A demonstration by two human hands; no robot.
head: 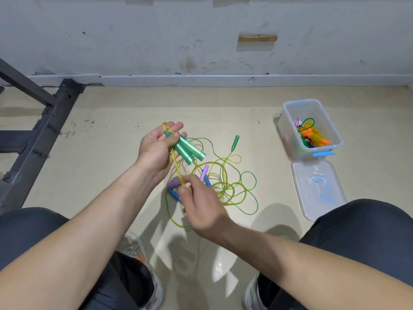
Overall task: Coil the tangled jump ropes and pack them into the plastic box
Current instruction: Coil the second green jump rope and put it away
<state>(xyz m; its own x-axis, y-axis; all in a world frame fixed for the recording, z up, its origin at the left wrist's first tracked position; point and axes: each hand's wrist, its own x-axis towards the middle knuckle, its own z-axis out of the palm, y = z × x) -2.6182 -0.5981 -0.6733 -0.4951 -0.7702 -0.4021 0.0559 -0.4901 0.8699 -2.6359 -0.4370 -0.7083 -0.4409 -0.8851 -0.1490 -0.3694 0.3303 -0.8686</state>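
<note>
Looking down over a beige floor (89, 175), with a dark metal frame (33, 139) along the left edge. Facing a clear plastic box (299, 151) at far right, open, with coiled ropes and orange handles inside, and its lid (317, 189) flat on the floor just nearer. Working above a tangle of jump ropes (223, 189) loose on the floor, well apart from the box. Holding two green handles (190, 151) in the left hand (154, 151), fingers loosely round their upper ends. Pinching a yellow-green cord (177, 168) between thumb and fingertips of the right hand (201, 209). Leaving a third green handle (235, 142), a purple handle (204, 172) and a blue handle (174, 195) in the tangle.
</note>
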